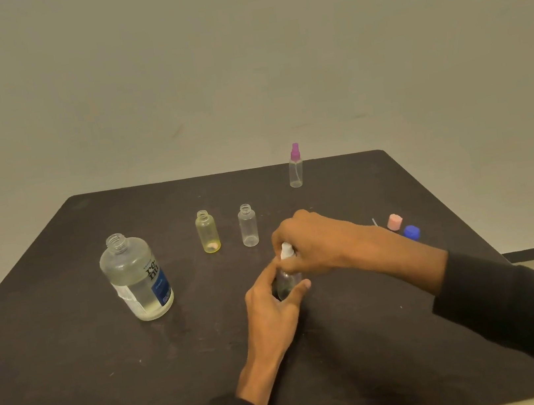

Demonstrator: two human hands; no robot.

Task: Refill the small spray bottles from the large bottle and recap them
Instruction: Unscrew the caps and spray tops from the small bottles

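Observation:
A small clear spray bottle stands at the table's middle. My left hand grips its body from the near side. My right hand is closed over its white spray cap from the right. The large clear bottle, uncapped and about half full, stands to the left. Behind the hands stand an open yellowish small bottle and an open clear small bottle. A small bottle with a purple spray cap is at the far edge.
A pink cap and a blue cap lie on the dark table to the right, beyond my right forearm. A thin tube lies beside the pink cap. A plain wall rises behind the table.

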